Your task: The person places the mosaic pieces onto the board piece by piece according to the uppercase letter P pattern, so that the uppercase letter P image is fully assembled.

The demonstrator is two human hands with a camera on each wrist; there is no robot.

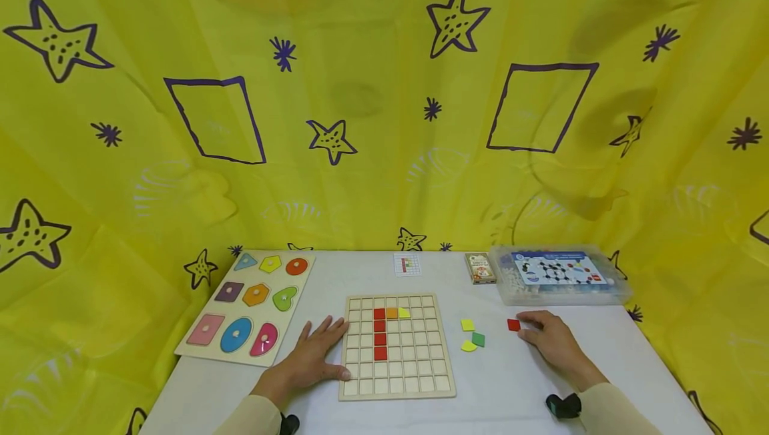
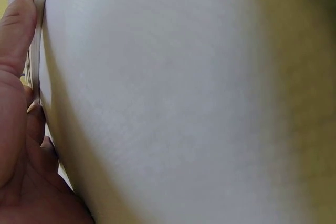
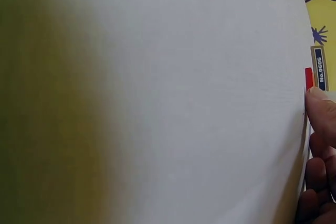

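My left hand (image 1: 315,358) lies spread on the table, its thumb and fingertips touching the left edge of a wooden grid board (image 1: 414,381). On the board, a column of several red tiles (image 1: 380,333) has an orange tile (image 1: 392,313) and a yellow quarter-round tile (image 1: 404,313) to the right of its top. At the right, my right hand (image 1: 555,341) pinches a loose red square tile (image 1: 513,325) between thumb and index finger, low at the table. The right wrist view shows the thumb (image 3: 320,106) against that red tile (image 3: 309,78).
Between board and right hand lie a yellow square tile (image 1: 467,325), a green tile (image 1: 478,339) and a yellow rounded tile (image 1: 468,346). Behind are a pattern card (image 1: 407,265), a small box (image 1: 480,268) and a clear plastic case (image 1: 561,276). A shape puzzle (image 1: 246,308) stands left.
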